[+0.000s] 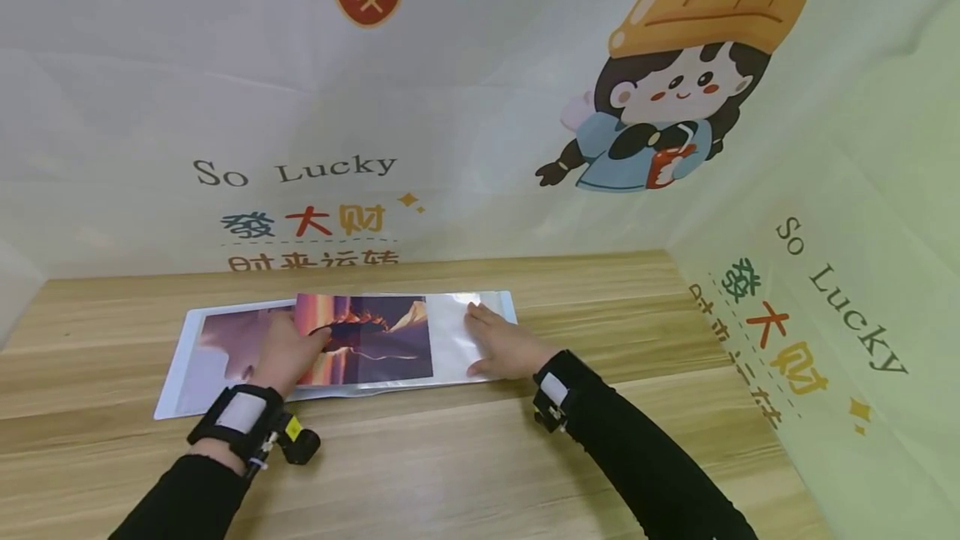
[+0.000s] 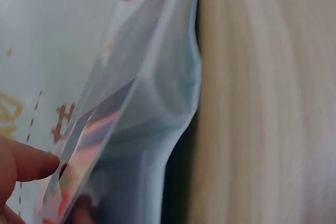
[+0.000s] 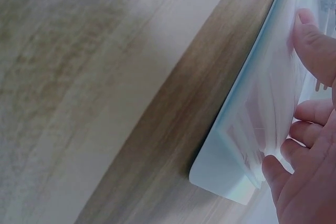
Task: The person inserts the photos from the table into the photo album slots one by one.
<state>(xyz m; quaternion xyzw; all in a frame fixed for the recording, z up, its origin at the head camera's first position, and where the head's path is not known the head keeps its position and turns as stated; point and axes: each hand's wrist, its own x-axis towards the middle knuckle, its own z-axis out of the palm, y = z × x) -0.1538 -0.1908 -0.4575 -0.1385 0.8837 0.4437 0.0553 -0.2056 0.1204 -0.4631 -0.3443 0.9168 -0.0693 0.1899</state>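
A photo album (image 1: 175,373) with clear plastic pockets lies spread on the wooden table. Its right part carries a sunset landscape picture (image 1: 390,348) in orange and dark purple; a purplish picture (image 1: 217,373) is on the left part. My left hand (image 1: 285,350) pinches the left edge of the landscape's page, thumb in front and a finger behind, as the left wrist view shows. That page stands raised from the sheet beneath. With fingers spread, my right hand (image 1: 498,346) rests on the whitish right end of the pocket (image 3: 268,98).
The wooden table (image 1: 420,457) extends around the album. A printed white cloth (image 1: 480,107) with cartoon figures and lettering hangs behind it, and another printed cloth panel (image 1: 862,273) borders the right side.
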